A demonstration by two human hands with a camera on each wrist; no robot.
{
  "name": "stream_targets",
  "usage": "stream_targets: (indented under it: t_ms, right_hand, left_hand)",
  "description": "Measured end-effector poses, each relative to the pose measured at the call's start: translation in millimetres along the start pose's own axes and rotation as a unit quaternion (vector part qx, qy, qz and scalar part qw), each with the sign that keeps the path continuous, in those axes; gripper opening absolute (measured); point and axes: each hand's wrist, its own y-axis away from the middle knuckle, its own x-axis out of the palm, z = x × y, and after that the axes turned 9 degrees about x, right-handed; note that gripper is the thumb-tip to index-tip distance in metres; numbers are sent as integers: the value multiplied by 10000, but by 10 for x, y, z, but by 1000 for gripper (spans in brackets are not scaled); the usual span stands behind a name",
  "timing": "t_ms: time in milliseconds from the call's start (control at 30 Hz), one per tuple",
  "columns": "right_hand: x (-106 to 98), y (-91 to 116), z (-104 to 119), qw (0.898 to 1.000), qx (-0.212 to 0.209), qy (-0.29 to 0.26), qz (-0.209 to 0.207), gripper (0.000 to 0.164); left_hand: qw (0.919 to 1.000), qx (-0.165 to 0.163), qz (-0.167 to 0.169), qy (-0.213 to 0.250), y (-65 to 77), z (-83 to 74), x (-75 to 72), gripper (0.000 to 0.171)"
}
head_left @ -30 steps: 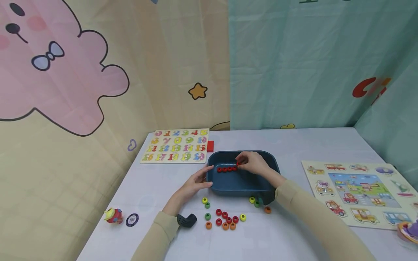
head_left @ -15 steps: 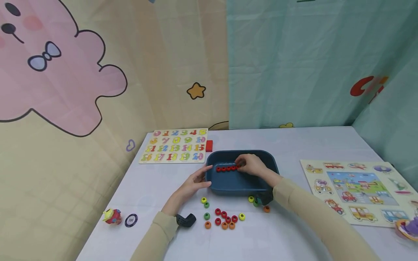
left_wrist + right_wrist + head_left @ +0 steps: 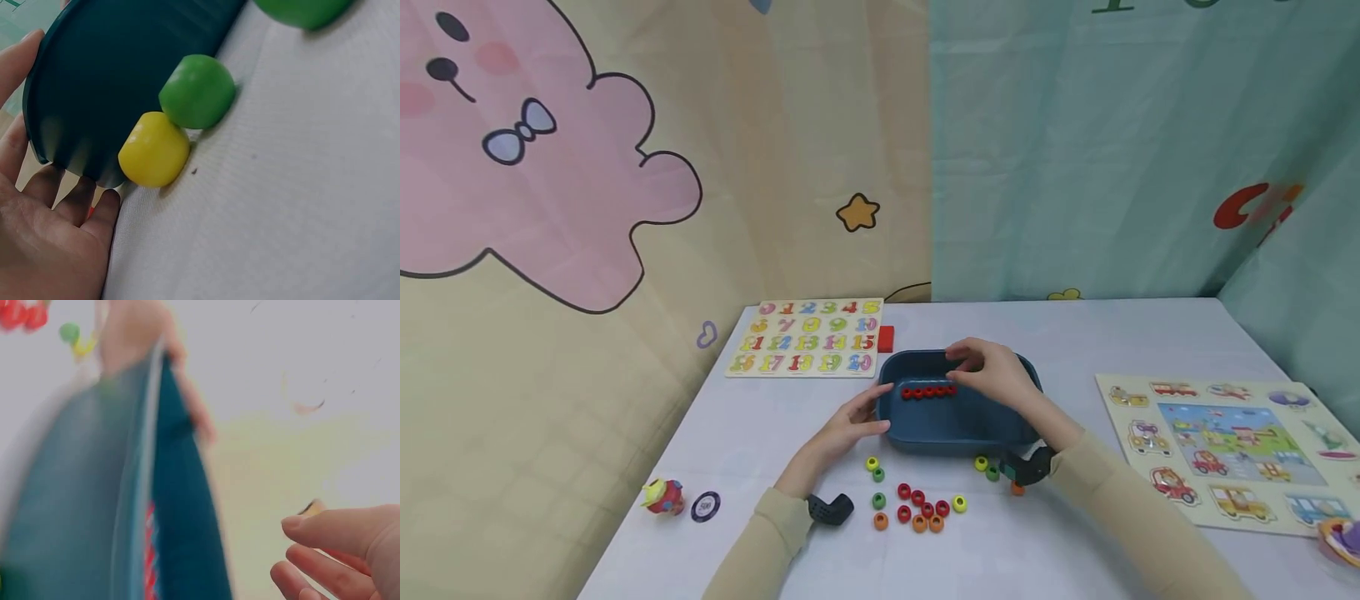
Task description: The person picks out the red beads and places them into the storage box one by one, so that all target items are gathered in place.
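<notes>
A dark blue plastic tray (image 3: 958,425) stands on the table. Inside it, several red beads (image 3: 928,392) form a row near the left. My left hand (image 3: 848,421) rests against the tray's left end, thumb and fingers spread along its outer wall, as the left wrist view also shows. My right hand (image 3: 988,371) is over the tray's back right part, loosely curved, with nothing visible between thumb and fingers. In front of the tray lie loose red beads (image 3: 904,492), green beads (image 3: 199,92), yellow beads (image 3: 154,150) and orange beads (image 3: 881,521).
A number puzzle board (image 3: 805,337) lies at the back left beside a red block (image 3: 886,339). On the right is a vehicle puzzle board (image 3: 1240,450). A small toy figure (image 3: 664,497) and a round chip (image 3: 705,507) sit at front left.
My right hand has let go of a red bead at the row's right end and lifted up and to the right. The left hand stays at the tray.
</notes>
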Motion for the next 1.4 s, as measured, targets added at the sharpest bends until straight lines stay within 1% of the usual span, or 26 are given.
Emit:
stream_targets:
  t_ms: [133,233,300,400,500,633,700,800,1000,1200,1400]
  right_hand:
    - [15,224,173,9987,-252,-419,166,38]
    - [109,412,277,9967,-449,-550,396,32]
    - [207,529,310,9942,-594,-628,645,30]
    - [384,676,328,9897,-719,-654,1050,26]
    - [561,773,320,9855,-739,-631,1390,26]
    - [768,834,255,9830,-636,-560,1626,25]
    - [853,849,217,9838,-547,-476,1640,25]
    - [958,859,165,9871,-469,-239,1514,25]
    - [1079,852,97,9909,-568,73,1219,24]
    - [1104,844,88,9916,-591,124,1142,23]
    - [1034,845,136,9907,-504,2,1263,23]
  left_hand:
    - [10000,-4,-15,-18,-3,-2,-3,56]
    - [10000,-13,6,-34,-5,0,-5,56]
    - [10000,9,40,-33,-5,6,-6,56]
    - [9999,72,93,-10,-5,12,-10,57]
    - [9998,142,143,17,0,16,-13,59]
    - [9998,156,140,13,1,26,-14,59]
    - [9998,140,114,11,0,29,-14,59]
    - [9999,134,93,8,-1,27,-11,58]
    - [9999,111,108,-24,-2,24,-13,59]
    - [9999,108,111,-58,-7,36,-22,59]
    - [9999,105,92,-75,-9,39,-22,58]
